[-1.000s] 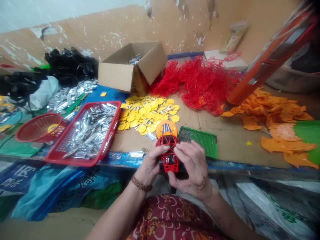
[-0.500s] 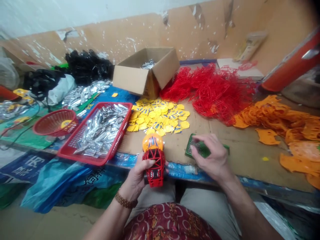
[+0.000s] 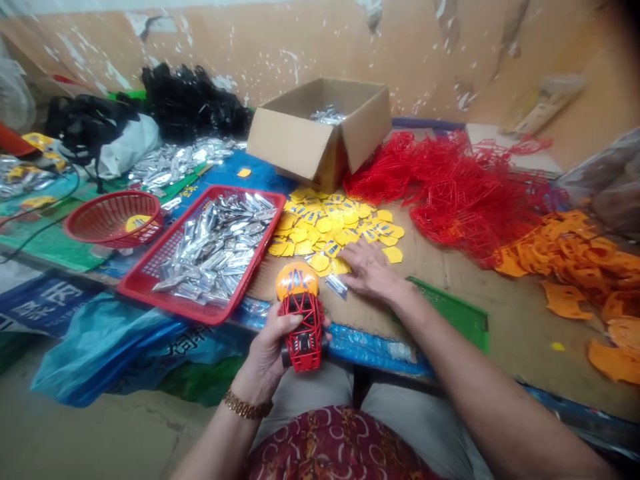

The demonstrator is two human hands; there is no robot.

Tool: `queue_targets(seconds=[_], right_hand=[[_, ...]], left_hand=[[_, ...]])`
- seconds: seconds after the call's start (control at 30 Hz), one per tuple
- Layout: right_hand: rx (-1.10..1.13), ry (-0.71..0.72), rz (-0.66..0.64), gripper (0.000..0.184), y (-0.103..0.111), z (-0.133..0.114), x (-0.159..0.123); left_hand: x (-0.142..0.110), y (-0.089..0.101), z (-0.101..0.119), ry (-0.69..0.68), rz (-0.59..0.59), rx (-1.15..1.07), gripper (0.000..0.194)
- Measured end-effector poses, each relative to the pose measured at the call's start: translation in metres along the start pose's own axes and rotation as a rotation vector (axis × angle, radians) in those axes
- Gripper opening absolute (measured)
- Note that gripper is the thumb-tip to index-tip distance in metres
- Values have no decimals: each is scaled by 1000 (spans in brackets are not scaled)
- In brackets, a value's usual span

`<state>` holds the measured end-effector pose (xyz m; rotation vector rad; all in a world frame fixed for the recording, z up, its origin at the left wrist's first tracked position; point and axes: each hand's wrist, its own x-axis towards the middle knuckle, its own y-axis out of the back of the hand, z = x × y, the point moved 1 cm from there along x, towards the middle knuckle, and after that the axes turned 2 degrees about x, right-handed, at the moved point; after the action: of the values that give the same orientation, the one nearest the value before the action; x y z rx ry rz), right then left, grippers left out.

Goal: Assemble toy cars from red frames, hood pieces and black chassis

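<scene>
My left hand [image 3: 267,347] is closed round a toy car [image 3: 301,319] with a red cage body and an orange front, held over my lap at the table's front edge. My right hand [image 3: 369,270] reaches forward and lies flat, fingers spread, on the near edge of a heap of yellow plastic pieces [image 3: 333,225]. A small silver piece [image 3: 337,286] lies on the cardboard just left of that hand. The green tray [image 3: 453,313] is partly covered by my right forearm.
A red basket of silver parts [image 3: 210,248] sits left of the car, a round red basket [image 3: 114,218] further left. An open cardboard box [image 3: 320,130] stands behind, with red frames [image 3: 460,190], orange pieces [image 3: 575,260] and black parts [image 3: 195,103] around it.
My right hand left the car, passed over the green tray and now rests on the yellow pieces. My left hand keeps the car, lowered slightly. The view has shifted right.
</scene>
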<state>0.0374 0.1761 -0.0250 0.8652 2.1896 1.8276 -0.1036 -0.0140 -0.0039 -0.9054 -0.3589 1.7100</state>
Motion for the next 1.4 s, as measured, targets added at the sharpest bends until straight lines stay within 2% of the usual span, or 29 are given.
queue_targets(seconds=[0.17,0.3,0.4,0.47,0.6,0.67,0.73,0.77,0.83,0.93,1.07,1.13,1.27,1.4], right_hand=[[-61,24,3,10,-7,-12,1],[-43,30,56,22,-13,-18,8],[10,6,108,21,-7,-13,13],[52,-30,164,20,6,-9,10],[179,-127,364,21,39,-21,-23],[559,-217,472,22,48,-35,-47],[901,-378,554,14,45,-49,-67],[1012,-447,607,20,41,-55,-74],[1064,-552,750,30,30,-62,-83],[904,-607,879,20,18,-66,-87],[826,-572,800,18,16,-65,-93],[760,-484,715,19,23,-63,-98],[698,-222,467,19,40,-50,-104],[831,-159,274,22,51,-38,-105]], left_hand=[[4,-4,-2,-15,45,-28,39],[11,-9,-2,26,7,-49,39],[16,-15,-4,21,28,-77,38],[19,-21,-5,16,29,-78,39],[25,-31,-8,-28,-8,-58,42],[28,-33,-10,-58,-32,-73,43],[29,-35,-13,-63,-71,-102,47],[29,-36,-14,-57,-87,-116,49],[28,-42,-17,-33,-108,-129,56],[27,-55,-21,13,-111,-110,60],[31,-68,-23,-25,-54,-69,50],[33,-68,-23,-18,-44,-63,44],[38,-61,-20,110,-77,-52,34],[40,-55,-14,231,-90,-50,35]])
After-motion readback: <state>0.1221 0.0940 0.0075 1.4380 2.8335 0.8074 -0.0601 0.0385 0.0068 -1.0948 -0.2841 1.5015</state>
